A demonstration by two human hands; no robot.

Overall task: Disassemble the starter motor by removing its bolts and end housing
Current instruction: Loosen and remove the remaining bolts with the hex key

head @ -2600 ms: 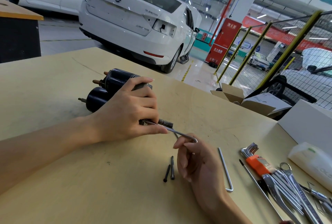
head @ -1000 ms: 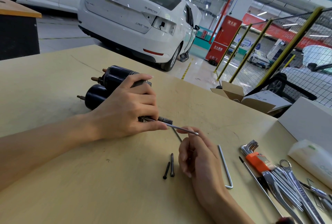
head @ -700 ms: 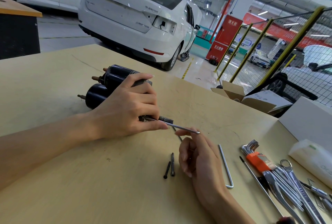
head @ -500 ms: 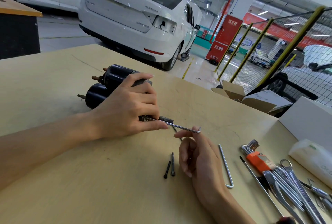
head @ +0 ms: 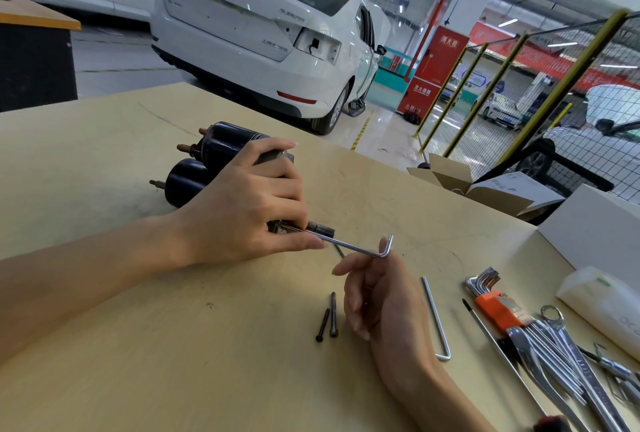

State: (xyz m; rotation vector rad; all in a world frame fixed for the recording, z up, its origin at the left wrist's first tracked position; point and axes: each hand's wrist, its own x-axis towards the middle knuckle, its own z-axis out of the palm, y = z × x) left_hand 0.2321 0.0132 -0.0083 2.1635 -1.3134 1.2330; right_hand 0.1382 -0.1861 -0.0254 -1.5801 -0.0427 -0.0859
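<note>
Head view: hex key seated in the motor

Head camera shows me the motor (head: 221, 161) lying on the table (head: 104, 345). My left hand (head: 242, 210) curls over its near end, thumb against the hex key (head: 349, 244) running into it. Right of the motor, my right hand (head: 377, 293) hangs loosely curled, one fingertip touching the key's bent end. Two bolts (head: 329, 315) lie nearer me than the motor; a tool pile (head: 533, 331) sits far right.

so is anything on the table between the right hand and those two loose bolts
Nothing visible. The right hand touches the hex key, and the two loose bolts lie on bare table just beside its fingertips.
</note>
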